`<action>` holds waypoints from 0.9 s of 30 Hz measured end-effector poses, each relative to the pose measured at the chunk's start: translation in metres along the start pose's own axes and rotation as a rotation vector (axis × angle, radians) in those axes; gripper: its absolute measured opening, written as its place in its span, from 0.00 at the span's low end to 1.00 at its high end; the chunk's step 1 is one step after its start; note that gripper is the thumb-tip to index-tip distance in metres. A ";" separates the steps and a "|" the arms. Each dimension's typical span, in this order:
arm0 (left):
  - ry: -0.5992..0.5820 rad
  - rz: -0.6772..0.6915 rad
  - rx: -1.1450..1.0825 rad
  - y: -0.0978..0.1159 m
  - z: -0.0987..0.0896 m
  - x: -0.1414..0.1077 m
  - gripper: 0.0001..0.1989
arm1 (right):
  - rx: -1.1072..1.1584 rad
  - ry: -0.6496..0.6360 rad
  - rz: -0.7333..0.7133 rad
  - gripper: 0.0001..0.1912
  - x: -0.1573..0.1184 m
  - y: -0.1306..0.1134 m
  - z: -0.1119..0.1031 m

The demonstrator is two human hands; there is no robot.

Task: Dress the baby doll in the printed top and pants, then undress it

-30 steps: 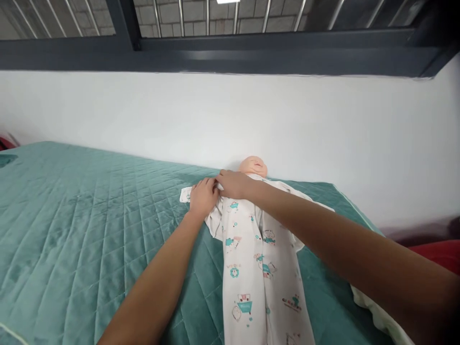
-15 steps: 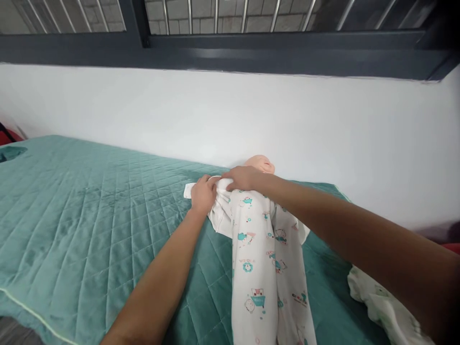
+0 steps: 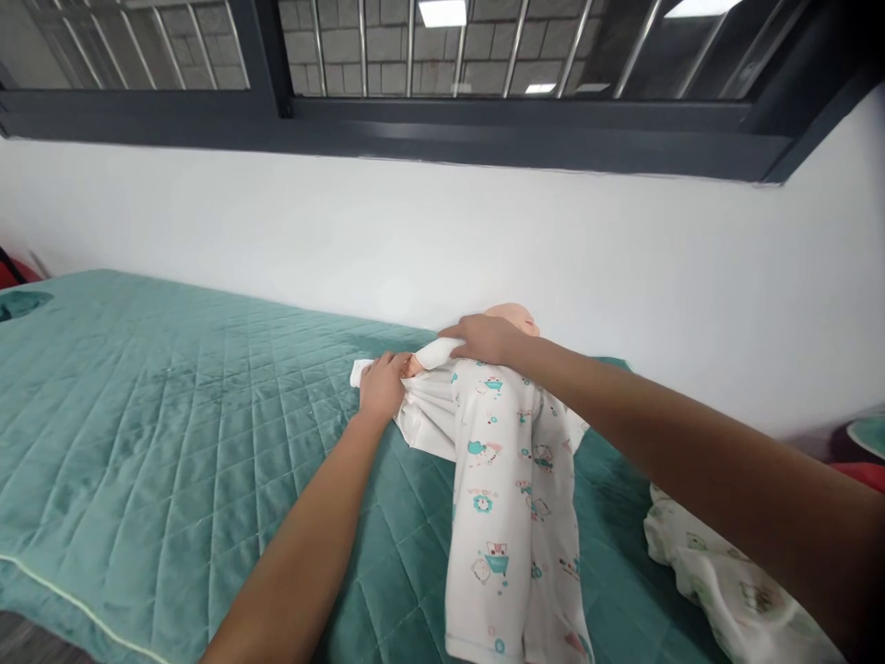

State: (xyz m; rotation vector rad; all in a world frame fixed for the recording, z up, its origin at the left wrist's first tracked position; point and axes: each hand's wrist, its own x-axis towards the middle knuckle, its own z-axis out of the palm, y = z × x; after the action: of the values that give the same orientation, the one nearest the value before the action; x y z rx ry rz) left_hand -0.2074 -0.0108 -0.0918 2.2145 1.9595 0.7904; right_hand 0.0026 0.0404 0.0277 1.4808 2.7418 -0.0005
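A baby doll lies on the green quilted cover, its bald head (image 3: 515,316) by the wall. Over its body lies a white baby garment (image 3: 494,498) printed with small teal and pink figures, its long legs stretched towards me. My left hand (image 3: 383,383) is closed at the doll's arm (image 3: 413,366), a short bare piece of which shows beside my fingers. White cloth (image 3: 358,371) sticks out past that hand. My right hand (image 3: 484,338) grips the white sleeve (image 3: 440,353) near the doll's shoulder. The doll's torso and legs are hidden.
The green quilted cover (image 3: 172,415) spreads widely to the left. A crumpled white printed cloth (image 3: 733,576) lies at the right, partly under my right forearm. Behind the doll rises a white wall (image 3: 311,231) below a dark-framed barred window (image 3: 442,120).
My hands have drawn apart; the right has shifted slightly right. The sleeve between them is stretched straighter, and a bit of the doll's bare arm shows. The view has tilted up a little.
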 end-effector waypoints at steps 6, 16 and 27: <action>0.004 -0.014 0.011 -0.001 0.001 0.000 0.25 | 0.085 0.030 0.024 0.23 -0.001 0.002 0.000; 0.006 -0.075 0.166 0.004 0.004 0.009 0.16 | 0.105 -0.050 0.018 0.19 0.013 -0.019 0.014; 0.056 -0.163 0.223 0.008 -0.002 0.003 0.11 | 0.176 0.039 -0.044 0.24 -0.020 0.000 0.021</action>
State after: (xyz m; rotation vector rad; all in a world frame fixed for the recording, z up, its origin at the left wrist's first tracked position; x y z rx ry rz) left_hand -0.2009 -0.0096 -0.0855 2.1273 2.3238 0.6477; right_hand 0.0138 0.0232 0.0069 1.4731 2.8705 -0.2214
